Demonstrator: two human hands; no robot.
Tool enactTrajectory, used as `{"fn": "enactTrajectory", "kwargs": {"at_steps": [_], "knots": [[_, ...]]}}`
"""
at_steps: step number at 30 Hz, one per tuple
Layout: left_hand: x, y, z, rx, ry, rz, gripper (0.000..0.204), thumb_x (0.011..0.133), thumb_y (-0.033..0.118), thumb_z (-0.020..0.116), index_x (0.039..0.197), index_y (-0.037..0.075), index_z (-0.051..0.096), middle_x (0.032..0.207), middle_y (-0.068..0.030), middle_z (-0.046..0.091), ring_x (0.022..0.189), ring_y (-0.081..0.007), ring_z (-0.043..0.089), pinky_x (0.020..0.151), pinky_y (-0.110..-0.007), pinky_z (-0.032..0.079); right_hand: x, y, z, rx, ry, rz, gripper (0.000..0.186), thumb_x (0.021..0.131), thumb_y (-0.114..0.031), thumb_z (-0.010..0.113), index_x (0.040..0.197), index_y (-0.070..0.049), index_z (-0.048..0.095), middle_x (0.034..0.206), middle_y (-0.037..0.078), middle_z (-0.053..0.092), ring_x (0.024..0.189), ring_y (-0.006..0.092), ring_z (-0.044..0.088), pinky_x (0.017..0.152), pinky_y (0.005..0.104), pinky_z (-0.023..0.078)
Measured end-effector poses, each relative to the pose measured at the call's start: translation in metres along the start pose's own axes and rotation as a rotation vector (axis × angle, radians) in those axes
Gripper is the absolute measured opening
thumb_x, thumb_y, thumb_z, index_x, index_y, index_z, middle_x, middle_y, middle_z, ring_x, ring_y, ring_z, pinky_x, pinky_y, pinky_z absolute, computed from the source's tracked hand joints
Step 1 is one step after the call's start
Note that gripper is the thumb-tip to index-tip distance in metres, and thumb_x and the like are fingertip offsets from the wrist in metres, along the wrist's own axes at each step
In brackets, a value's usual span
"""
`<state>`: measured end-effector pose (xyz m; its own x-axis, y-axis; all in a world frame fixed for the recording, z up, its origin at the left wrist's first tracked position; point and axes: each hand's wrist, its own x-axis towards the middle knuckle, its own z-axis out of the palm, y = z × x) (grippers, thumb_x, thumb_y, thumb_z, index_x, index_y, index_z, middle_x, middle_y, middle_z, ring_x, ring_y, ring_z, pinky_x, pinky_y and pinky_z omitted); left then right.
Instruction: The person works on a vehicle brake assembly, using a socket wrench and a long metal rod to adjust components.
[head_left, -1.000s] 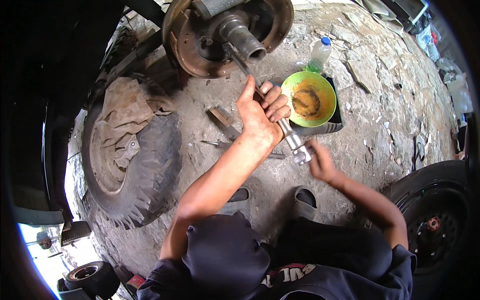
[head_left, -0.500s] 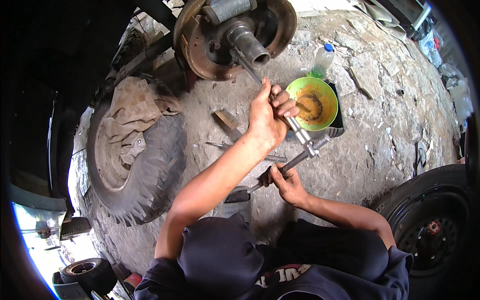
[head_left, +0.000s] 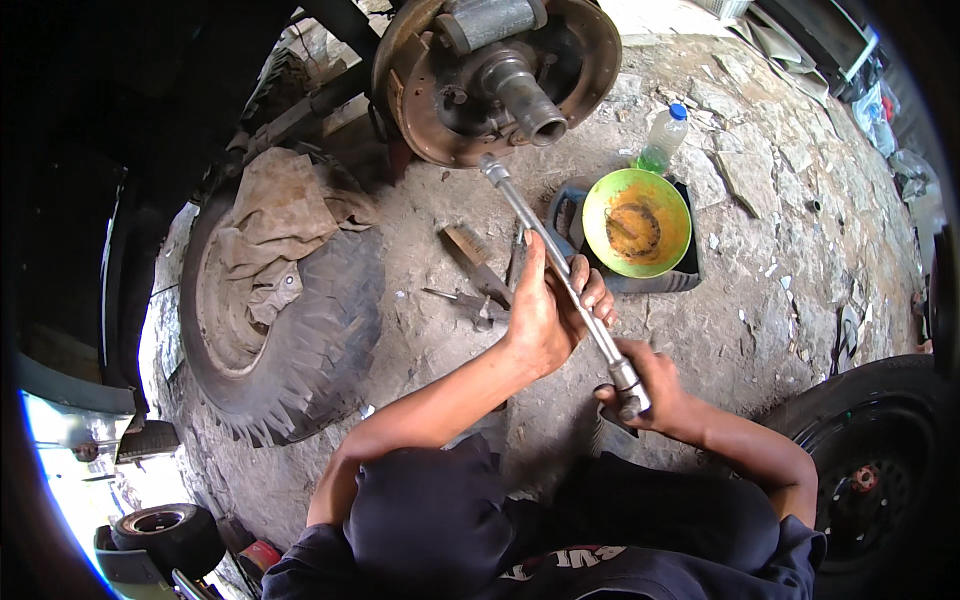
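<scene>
A long steel socket wrench extension (head_left: 522,208) slants across the middle, its socket end up toward the rusty brake backing plate (head_left: 425,120) but apart from it. My left hand (head_left: 550,320) is closed round the middle of the bar, thumb along it. Around the lower end, by the drive head, my right hand (head_left: 655,388) is closed; the palm side is hidden. From the plate's centre the bare spindle tube (head_left: 530,108) sticks out, with a grey cylinder (head_left: 492,22) above it.
On the stony ground lie a wire brush (head_left: 475,260) and a thin pointed tool (head_left: 452,297). A green bowl with orange grease (head_left: 670,225) rests on a dark case (head_left: 660,285), near a blue-capped bottle (head_left: 662,140). A cloth-draped tyre (head_left: 335,320) lies left, a wheel (head_left: 850,430) right.
The socket end has come off the backing plate and dropped toward me. My left hand has moved down, and my right hand has shifted from the crosswise handle up to the bar's lower end.
</scene>
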<state>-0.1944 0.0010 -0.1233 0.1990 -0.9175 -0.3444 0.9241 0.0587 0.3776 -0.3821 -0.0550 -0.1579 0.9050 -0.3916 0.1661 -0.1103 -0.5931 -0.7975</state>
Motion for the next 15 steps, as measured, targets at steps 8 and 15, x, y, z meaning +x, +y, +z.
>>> {"fn": "enactTrajectory", "kwargs": {"at_steps": [8, 15], "knots": [[0.007, 0.051, 0.002, 0.257, -0.030, 0.262, 0.050, 0.100, 0.055, 0.033, 0.098, 0.009, 0.053, 0.080, -0.0036, 0.050, 0.073, -0.0198, 0.051, 0.072, -0.037, 0.044, 0.050, -0.043, -0.048, -0.462, 0.013, -0.434, 0.070, 0.080, -0.039, 0.075, 0.128, 0.006, 0.049, 0.071, 0.010, 0.062, 0.052, 0.0238, 0.064, 0.044, 0.0347, 0.050], [0.017, 0.070, 0.020, 0.163, -0.115, 0.257, 0.042, 0.100, 0.052, 0.038, 0.091, 0.013, 0.048, 0.076, -0.0008, 0.043, 0.071, -0.0176, 0.045, 0.068, -0.033, 0.038, 0.074, -0.074, -0.069, -0.748, -0.015, -0.466, 0.060, 0.081, -0.028, 0.070, 0.128, 0.002, 0.051, 0.068, 0.006, 0.056, 0.050, 0.0212, 0.060, 0.043, 0.0327, 0.048]]}}
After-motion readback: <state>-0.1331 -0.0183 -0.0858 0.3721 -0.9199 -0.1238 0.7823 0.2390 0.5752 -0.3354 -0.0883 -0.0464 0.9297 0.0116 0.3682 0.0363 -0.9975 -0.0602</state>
